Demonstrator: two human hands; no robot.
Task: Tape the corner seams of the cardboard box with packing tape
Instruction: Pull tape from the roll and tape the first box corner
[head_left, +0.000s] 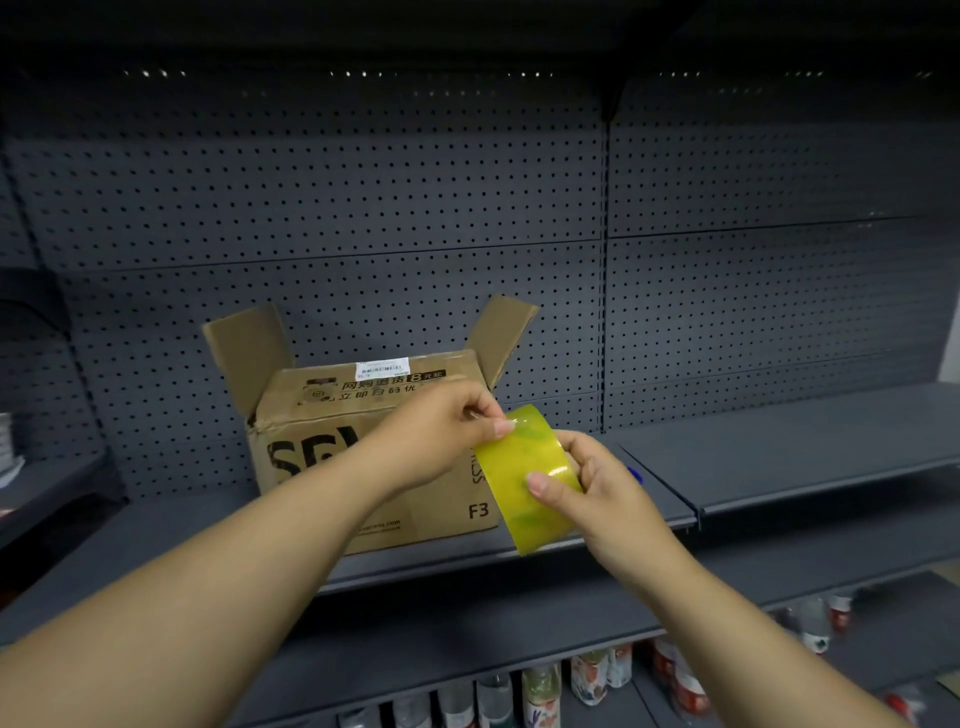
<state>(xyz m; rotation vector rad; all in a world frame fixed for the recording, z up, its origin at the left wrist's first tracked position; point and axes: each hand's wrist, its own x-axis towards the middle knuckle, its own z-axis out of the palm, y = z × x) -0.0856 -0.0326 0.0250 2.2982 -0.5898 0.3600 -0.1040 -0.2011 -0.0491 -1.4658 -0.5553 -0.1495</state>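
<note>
The right hand clamps the tape roll — light, stiff, slick. Left hand pinches its upper edge. Just behind the grip, the cardboard box sits on the shelf — light, likely to slide.

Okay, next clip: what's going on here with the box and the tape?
A person stands at a dark shelf holding a yellowish roll of packing tape in the right hand, while the left hand pinches at the roll's top edge, apparently to free the tape end. The cardboard box sits behind on the shelf, two flaps up. No tape has reached it yet.
</note>
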